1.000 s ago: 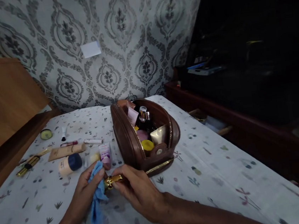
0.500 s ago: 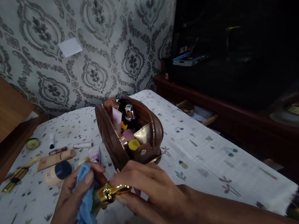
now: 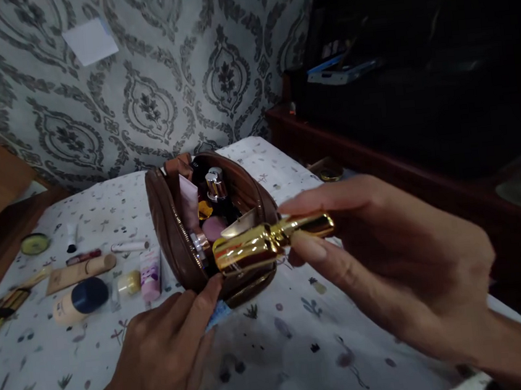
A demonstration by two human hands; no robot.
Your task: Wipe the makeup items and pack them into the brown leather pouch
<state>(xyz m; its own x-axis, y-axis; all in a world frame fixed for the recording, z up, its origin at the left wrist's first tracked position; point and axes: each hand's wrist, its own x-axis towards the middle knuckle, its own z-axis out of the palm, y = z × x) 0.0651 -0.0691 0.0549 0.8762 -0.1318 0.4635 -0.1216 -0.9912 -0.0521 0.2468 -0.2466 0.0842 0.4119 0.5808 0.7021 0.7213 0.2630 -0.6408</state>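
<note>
My right hand (image 3: 388, 262) pinches a shiny gold tube (image 3: 266, 244) by one end and holds it level in the air, just in front of an open brown cosmetic bag (image 3: 176, 241). The bag stands on the patterned tablecloth (image 3: 305, 351) and is packed with bottles and tubes. My left hand (image 3: 165, 348) lies flat on the cloth before the bag, fingers together, pressing on a blue cloth (image 3: 218, 314) of which only a corner shows. Its fingertips reach the bag's lower front edge.
Left of the bag lie several cosmetics: a pink tube (image 3: 150, 275), a dark-capped bottle (image 3: 78, 300), a beige tube (image 3: 80, 271), a gold stick (image 3: 2, 309) and a round yellow tin (image 3: 35, 243). Patterned wall behind, dark wooden furniture (image 3: 378, 164) at the right.
My right hand has lifted the gold tube up and to the right, away from the cloth. My left hand has dropped flat onto the blue cloth on the table.
</note>
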